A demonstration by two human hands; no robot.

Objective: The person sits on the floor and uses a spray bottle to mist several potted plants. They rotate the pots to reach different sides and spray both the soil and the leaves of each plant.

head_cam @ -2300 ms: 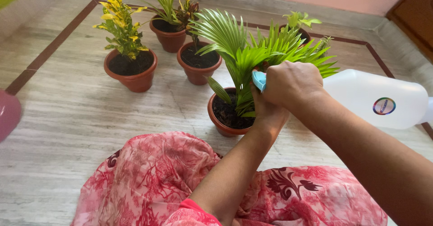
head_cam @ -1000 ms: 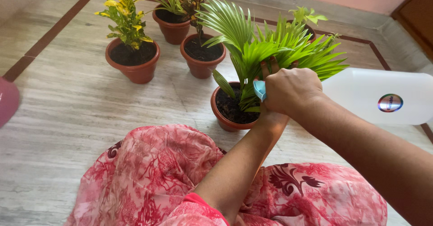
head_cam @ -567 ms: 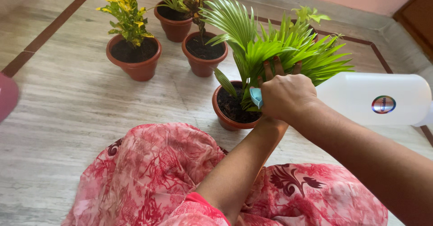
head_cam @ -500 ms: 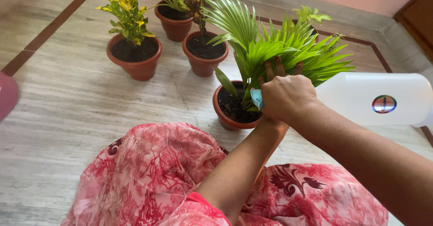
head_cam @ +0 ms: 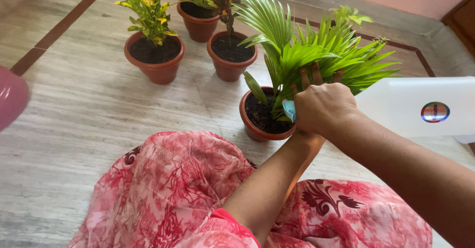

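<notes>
From the head camera, you are sitting on the floor with the palm plant [head_cam: 316, 50] in its brown pot [head_cam: 257, 129] just in front of your knees, and I take this pot as the landmark. Your right hand [head_cam: 324, 107] is closed around the blue spray head [head_cam: 289, 110] of the white bottle [head_cam: 420, 107], which lies sideways to the right of the pot; the nozzle points at the lower stems, just above the soil. Your left hand is mostly hidden behind the right one, only its fingertips [head_cam: 307, 77] show, spread among the fronds, so how firmly it grips them I cannot tell. I judge the step is wetting the leaves; next the trigger needs a steady press. Behind the pot stand three other pots, the yellow-leaved plant [head_cam: 148, 8] to the far left.
</notes>
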